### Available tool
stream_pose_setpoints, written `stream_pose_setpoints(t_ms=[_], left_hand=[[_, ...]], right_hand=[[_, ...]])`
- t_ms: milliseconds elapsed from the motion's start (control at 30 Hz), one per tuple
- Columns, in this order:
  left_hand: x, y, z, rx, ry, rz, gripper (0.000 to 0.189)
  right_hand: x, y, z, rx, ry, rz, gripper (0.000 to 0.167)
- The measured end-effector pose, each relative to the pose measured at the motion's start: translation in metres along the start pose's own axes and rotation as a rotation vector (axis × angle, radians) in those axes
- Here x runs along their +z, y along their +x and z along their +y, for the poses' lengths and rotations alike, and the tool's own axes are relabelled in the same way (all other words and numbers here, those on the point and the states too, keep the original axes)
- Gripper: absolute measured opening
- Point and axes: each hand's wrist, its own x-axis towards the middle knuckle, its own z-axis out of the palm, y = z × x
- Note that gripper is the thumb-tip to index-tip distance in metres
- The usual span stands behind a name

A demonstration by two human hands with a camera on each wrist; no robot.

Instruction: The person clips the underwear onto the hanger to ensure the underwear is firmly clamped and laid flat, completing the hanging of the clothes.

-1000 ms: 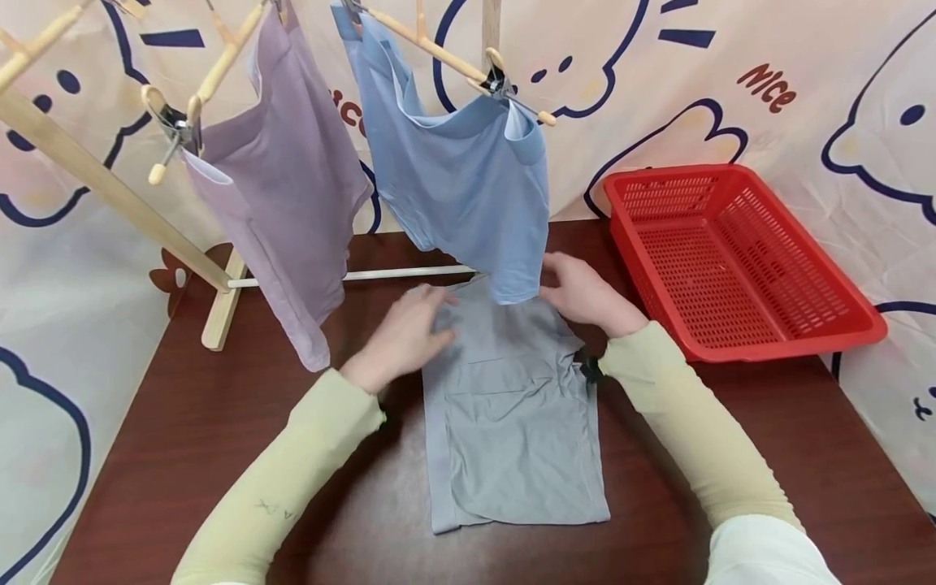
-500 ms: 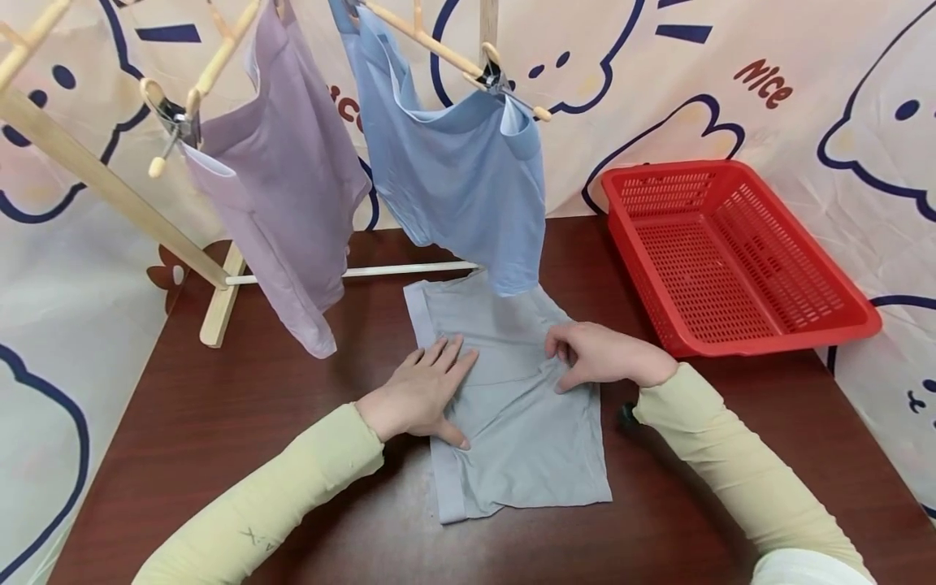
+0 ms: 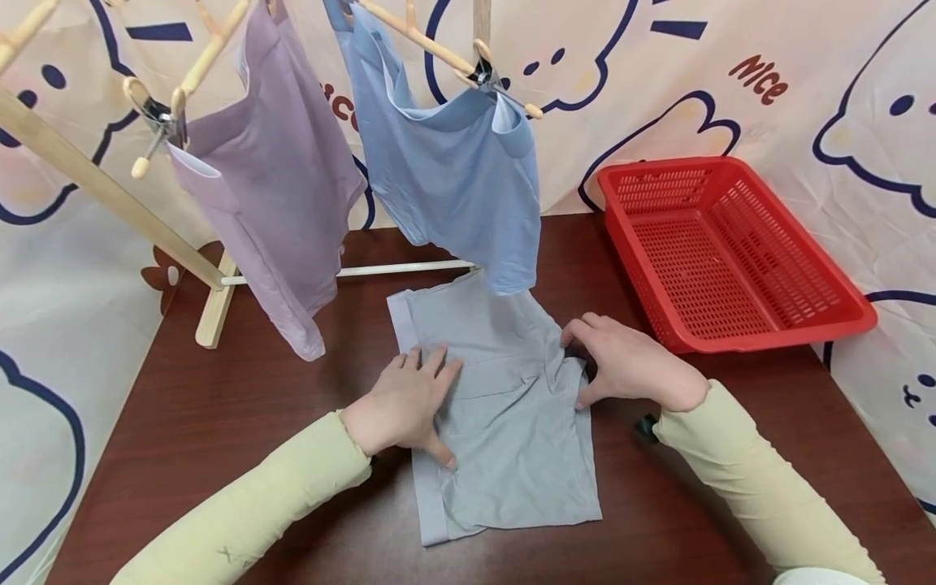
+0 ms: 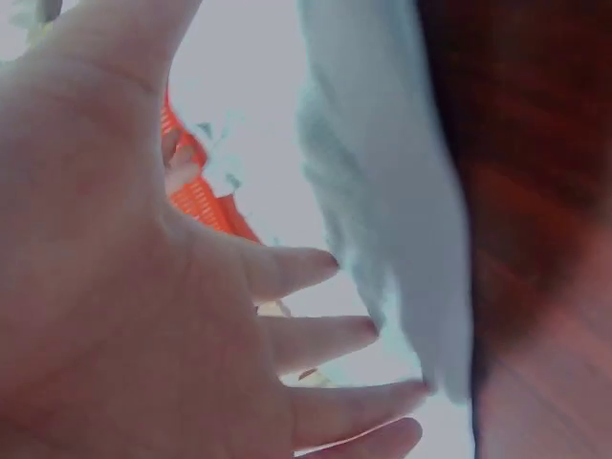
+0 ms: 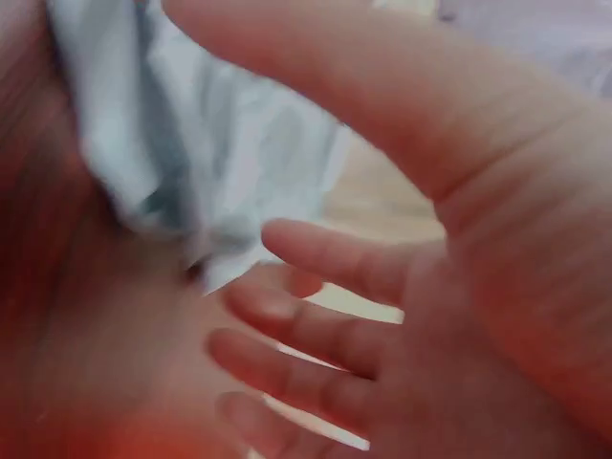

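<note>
Pale grey shorts [image 3: 504, 455] lie on the dark table with the waistband along their left side and creases near the middle of the right side. My left hand [image 3: 405, 402] rests on the waistband side, fingers spread; the left wrist view shows the same hand [image 4: 191, 258] with its fingertips at the cloth. At the bunched right edge is my right hand [image 3: 629, 361], its thumb and fingers bent loosely around the crotch notch. In the right wrist view, the fingers of this hand [image 5: 411, 316] stand apart beside the rumpled cloth, with nothing held in them.
Purple shorts [image 3: 274, 162] and blue shorts [image 3: 453, 162] hang from clip hangers on a wooden rack [image 3: 110, 187], the blue ones over the grey shorts' far end. A red plastic basket [image 3: 775, 340] stands at the back right of the table [image 3: 292, 455].
Both hands have come back from the far end of the grey shorts to their middle. The far waistband end now lies spread to the left, and the right hand has shifted outward to the right edge.
</note>
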Motion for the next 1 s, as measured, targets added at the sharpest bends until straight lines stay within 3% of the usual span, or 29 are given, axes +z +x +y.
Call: stream_pose_setpoints(t_ms=[133, 267, 400, 500, 600, 733, 867, 1000], left_hand=[[-0.002, 0.011, 0.002, 0.064, -0.056, 0.071, 0.108], [0.001, 0.026, 0.005, 0.111, -0.083, 0.036, 0.097], [0.003, 0.033, 0.006, 0.028, -0.064, -0.027, 0.105], [0.003, 0.034, 0.006, -0.037, -0.003, -0.036, 0.113], [0.003, 0.035, 0.005, -0.062, 0.045, -0.022, 0.120], [0.002, 0.035, 0.005, -0.005, 0.017, 0.038, 0.126], [-0.001, 0.041, 0.006, 0.091, -0.054, 0.108, 0.124], [-0.002, 0.049, 0.006, 0.066, -0.070, 0.035, 0.125]], right_hand=[[-0.001, 0.000, -0.010, -0.053, -0.009, 0.045, 0.049], [0.010, 0.003, -0.008, -0.041, -0.039, 0.019, 0.060], [0.017, 0.000, -0.001, 0.027, -0.030, 0.031, 0.071], [0.016, -0.004, 0.004, 0.068, -0.018, 0.008, 0.062], [0.014, -0.005, 0.007, 0.079, 0.001, -0.033, 0.054], [0.016, 0.001, 0.008, 0.077, 0.067, -0.013, 0.043], [0.020, 0.008, 0.010, 0.070, 0.060, 0.038, 0.016], [0.016, 0.005, 0.013, 0.105, 0.010, -0.039, 0.014]])
